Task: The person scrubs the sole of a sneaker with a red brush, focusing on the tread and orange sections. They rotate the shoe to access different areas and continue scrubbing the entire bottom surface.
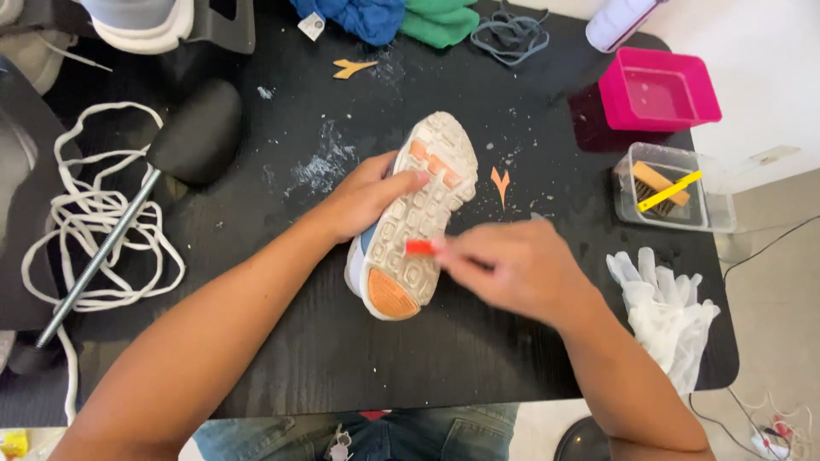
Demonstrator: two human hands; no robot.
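A sneaker [427,192] lies sole-up in the middle of the black table [299,341], its pale tread dirty, with an orange heel patch. My left hand [363,196] grips the shoe's left side, thumb across the sole. My right hand [512,269] is closed around a small red tool [421,247], whose tip rests on the tread near the heel. The hand is blurred, so the rest of the tool is hidden in my fingers.
White laces [94,213] and a black shoe tree on a metal rod [171,162] lie at the left. At the right stand a pink tub [658,90], a clear box with brushes [675,188] and white gloves [666,307]. Blue and green cloths [401,19] sit at the back.
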